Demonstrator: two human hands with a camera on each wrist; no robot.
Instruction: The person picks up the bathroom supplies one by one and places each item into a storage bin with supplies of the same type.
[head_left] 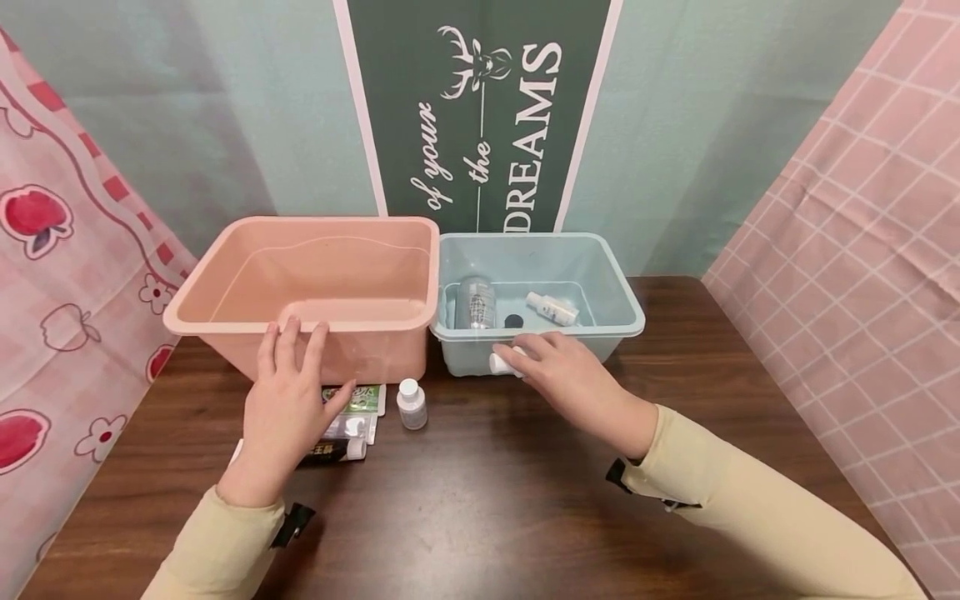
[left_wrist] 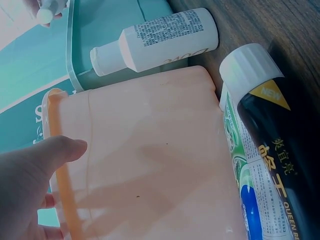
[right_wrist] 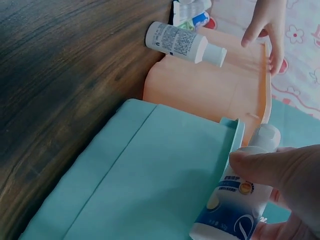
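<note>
My right hand (head_left: 570,379) grips a white-and-blue bottle (right_wrist: 232,200) at the front rim of the light-blue bin (head_left: 467,357). In the head view mostly the bottle's white end shows past the fingers. My left hand (head_left: 281,417) is at the front of the pink bin (head_left: 390,354), its spread fingers reaching the rim. The left wrist view has the thumb outside the wall and other fingertips beyond the rim. Inside the blue bin are a clear bottle (head_left: 478,307) and a small white bottle (head_left: 555,311), lying on its side.
A small white-capped bottle (head_left: 412,410) stands on the table before the pink bin. Beside it lie a black tube (head_left: 330,452) with a white cap and a green-and-white package (head_left: 369,400), partly hidden by the left hand. Curtains hang behind and at both sides.
</note>
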